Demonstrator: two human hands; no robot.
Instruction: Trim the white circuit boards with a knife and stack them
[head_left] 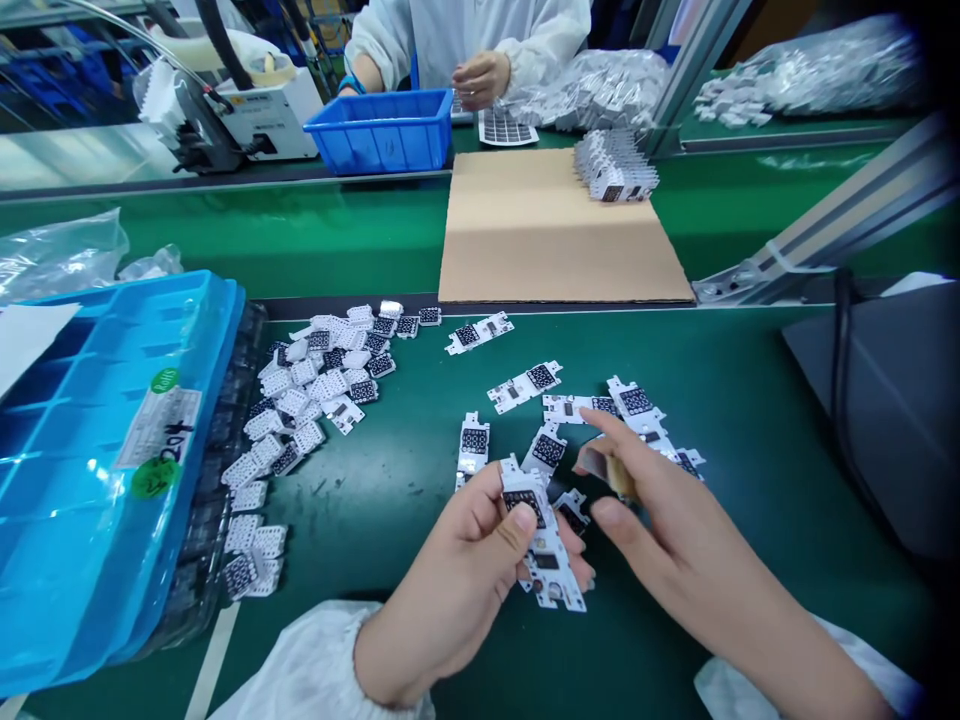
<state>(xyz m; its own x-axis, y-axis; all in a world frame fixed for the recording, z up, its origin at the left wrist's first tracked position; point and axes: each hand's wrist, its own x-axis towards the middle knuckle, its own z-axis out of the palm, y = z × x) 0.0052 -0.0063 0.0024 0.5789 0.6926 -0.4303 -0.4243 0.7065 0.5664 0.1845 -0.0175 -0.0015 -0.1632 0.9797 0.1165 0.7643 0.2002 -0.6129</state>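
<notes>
My left hand (457, 580) is closed round a white circuit board (546, 560) with a black dotted block near its top. The thumb presses on its face, and the edge of what may be another board shows beneath. To the right, my right hand (660, 530) hovers with thumb and index finger apart. A tan and whitish patch (619, 478) shows at its inner fingers; whether it is a finger covering or a small piece, I cannot tell. Several similar boards lie around the hands, among them one board (473, 445) upright and another board (525, 387) slanting.
Small white and black perforated pieces (300, 385) are heaped left of centre. Blue plastic trays (180, 310) stand at the left. Beyond, cardboard (555, 240) carries stacked boards (615, 168). A blue bin (382, 135) sits before a co-worker (480, 40). A metal strut (840, 215) slants at right.
</notes>
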